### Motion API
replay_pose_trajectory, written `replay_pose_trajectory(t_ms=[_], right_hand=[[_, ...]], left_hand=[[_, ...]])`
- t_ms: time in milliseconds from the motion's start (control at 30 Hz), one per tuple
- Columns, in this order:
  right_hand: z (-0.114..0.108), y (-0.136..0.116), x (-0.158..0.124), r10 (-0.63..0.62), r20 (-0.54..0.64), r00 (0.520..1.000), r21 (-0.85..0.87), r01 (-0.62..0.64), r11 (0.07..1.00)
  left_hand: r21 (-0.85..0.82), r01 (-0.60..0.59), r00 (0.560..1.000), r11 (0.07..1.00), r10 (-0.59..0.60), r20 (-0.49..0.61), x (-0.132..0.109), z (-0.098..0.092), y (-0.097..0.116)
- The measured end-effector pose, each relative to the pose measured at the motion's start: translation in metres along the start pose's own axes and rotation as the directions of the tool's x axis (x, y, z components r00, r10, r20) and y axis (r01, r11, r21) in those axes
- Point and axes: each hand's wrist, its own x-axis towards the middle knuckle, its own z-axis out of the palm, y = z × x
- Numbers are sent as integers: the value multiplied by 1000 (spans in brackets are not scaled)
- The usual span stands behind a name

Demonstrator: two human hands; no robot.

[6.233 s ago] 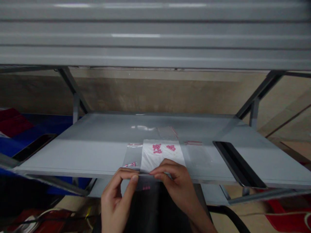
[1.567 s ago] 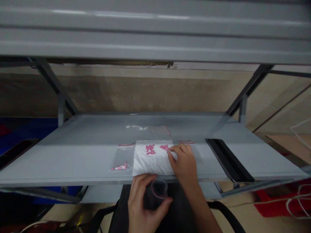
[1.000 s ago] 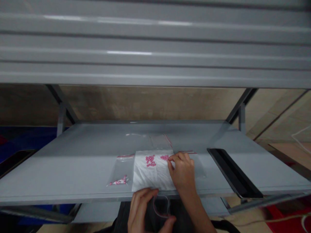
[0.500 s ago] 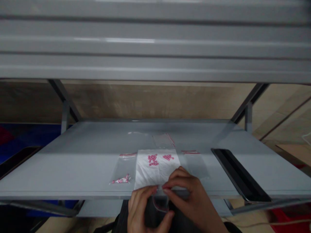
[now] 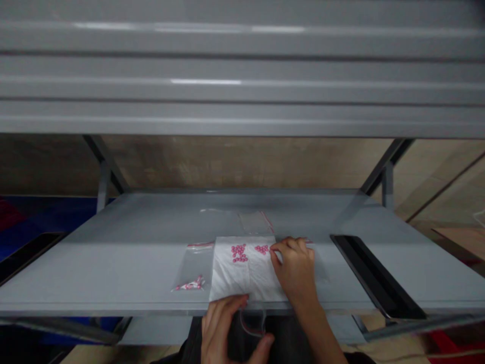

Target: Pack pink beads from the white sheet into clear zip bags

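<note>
Pink beads lie in two groups on a white cloth (image 5: 231, 280), a larger group (image 5: 239, 253) on the left and a smaller one (image 5: 261, 249) on the right. My right hand (image 5: 293, 265) has its thumb and index finger pinched at the right edge of the smaller group; what is between the fingertips is too small to tell. At the shelf's front edge my left hand (image 5: 227, 328) holds a small clear bag (image 5: 253, 323) by its rim. Left of the cloth lies a clear zip bag (image 5: 193, 265) with pink-and-white pieces inside.
Another clear zip bag (image 5: 255, 222) lies behind the cloth, and one to its right is partly under my right hand. A black flat object (image 5: 375, 275) rests at the right of the grey shelf (image 5: 125, 263). A dark object (image 5: 28, 253) is at far left.
My right hand has left the small bag at my left hand and moved forward and right to the smaller bead group. My left hand stays at the front edge. The view has shifted slightly.
</note>
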Motion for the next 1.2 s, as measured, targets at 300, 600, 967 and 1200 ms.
replay_pose_trajectory(t_ms=[300,600,967,1200], right_hand=[[-66,-25,-28,-301,289,909,710,8,704],[-17,0,-9,-123,44,991,327,102,940],[7,-2,3,-115,-5,993,152,114,982],[-75,-24,-19,-315,200,928,696,91,712]], left_hand=[[-19,-2,1000,1000,2,25,2,-5,1],[-18,50,997,999,-49,58,2,-5,6],[-37,44,998,998,-42,47,6,-9,12],[-124,33,998,992,-26,58,8,-13,16]])
